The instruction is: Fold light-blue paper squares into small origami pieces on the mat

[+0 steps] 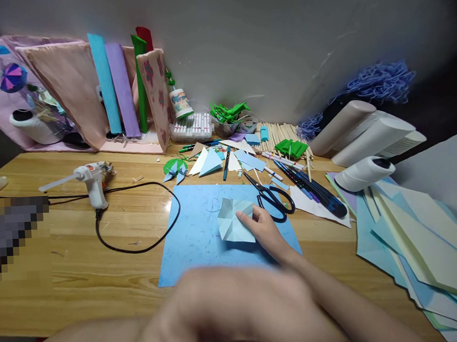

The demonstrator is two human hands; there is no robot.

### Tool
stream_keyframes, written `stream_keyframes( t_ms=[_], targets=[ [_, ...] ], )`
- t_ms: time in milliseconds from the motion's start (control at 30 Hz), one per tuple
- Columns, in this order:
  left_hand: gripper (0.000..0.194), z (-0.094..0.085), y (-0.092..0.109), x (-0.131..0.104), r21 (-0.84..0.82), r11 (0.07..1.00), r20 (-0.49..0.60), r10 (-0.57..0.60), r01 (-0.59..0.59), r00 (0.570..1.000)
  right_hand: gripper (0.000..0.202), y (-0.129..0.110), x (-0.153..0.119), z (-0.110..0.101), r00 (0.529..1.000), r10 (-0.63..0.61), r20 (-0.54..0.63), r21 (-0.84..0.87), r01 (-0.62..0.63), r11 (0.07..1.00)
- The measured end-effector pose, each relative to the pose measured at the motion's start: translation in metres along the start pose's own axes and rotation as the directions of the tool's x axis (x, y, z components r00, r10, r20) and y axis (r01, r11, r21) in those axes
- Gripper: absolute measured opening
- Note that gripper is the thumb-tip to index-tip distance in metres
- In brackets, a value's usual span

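Within blue sheet's (190, 249) edges, right hand (264, 228) pinches creased paper (231, 228); left hand's (243, 300) grip unclear.

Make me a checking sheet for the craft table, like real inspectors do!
Surface: wooden table with a speckled blue sheet on it.
Job's things: pale creased paper over the blue sheet; black scissors beside it.
Clutter: cut paper pieces and wooden sticks behind.
Hands: right hand holds the pale creased paper; left hand blurred, grip unclear.
Cables: black cord from the glue gun, looping over the blue sheet's left edge.
Surroundings: grey wall behind, paper stack at right.
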State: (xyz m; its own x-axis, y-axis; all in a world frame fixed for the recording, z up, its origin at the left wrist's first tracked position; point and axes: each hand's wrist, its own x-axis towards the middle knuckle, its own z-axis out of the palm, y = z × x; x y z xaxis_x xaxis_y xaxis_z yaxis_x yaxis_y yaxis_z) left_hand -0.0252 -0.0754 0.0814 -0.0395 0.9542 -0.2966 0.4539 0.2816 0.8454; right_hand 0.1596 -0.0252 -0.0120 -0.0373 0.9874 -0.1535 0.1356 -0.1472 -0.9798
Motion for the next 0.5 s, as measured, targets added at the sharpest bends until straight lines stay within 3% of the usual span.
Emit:
stream_keyframes(
  t_ms=[67,133,167,200,233,300,400,500],
  targets=[
    [0.023,0.009,0.000,0.021,-0.092,0.988,-0.036,0.123,-0.126,0.992,0.020,-0.001,-0.001,0.001,1.000,-0.025,0.000,-0.007,0.025,1.000],
    [0.029,0.021,-0.007,0.048,-0.216,0.948,-0.087,0.218,-0.232,0.972,0.022,0.000,-0.001,0.002,0.998,-0.051,0.021,-0.004,0.051,0.999],
    [0.036,0.027,-0.013,0.061,-0.279,0.933,-0.072,0.218,-0.229,0.973,0.025,0.001,-0.001,0.002,0.998,-0.058,0.033,-0.003,0.058,0.998],
    [0.041,0.033,-0.020,0.073,-0.326,0.927,-0.030,0.186,-0.185,0.982,0.027,0.002,0.000,0.002,0.997,-0.059,0.040,-0.004,0.059,0.998],
    [0.042,0.039,-0.027,0.082,-0.370,0.924,0.106,0.139,-0.091,0.985,0.029,0.003,0.000,0.002,0.997,-0.055,0.046,-0.009,0.055,0.998],
    [0.034,0.046,-0.038,0.094,-0.413,0.910,0.353,0.130,0.030,0.927,0.032,0.004,0.000,0.003,0.997,-0.042,0.058,-0.021,0.043,0.999],
    [0.031,0.049,-0.046,0.097,-0.429,0.899,0.390,0.100,0.085,0.915,0.034,0.004,-0.001,0.004,0.993,-0.066,0.098,-0.047,0.071,0.996],
    [0.033,0.047,-0.046,0.095,-0.453,0.886,0.350,0.082,0.092,0.933,0.034,0.001,-0.003,0.006,0.973,-0.199,0.119,-0.157,0.216,0.964]
  ],
)
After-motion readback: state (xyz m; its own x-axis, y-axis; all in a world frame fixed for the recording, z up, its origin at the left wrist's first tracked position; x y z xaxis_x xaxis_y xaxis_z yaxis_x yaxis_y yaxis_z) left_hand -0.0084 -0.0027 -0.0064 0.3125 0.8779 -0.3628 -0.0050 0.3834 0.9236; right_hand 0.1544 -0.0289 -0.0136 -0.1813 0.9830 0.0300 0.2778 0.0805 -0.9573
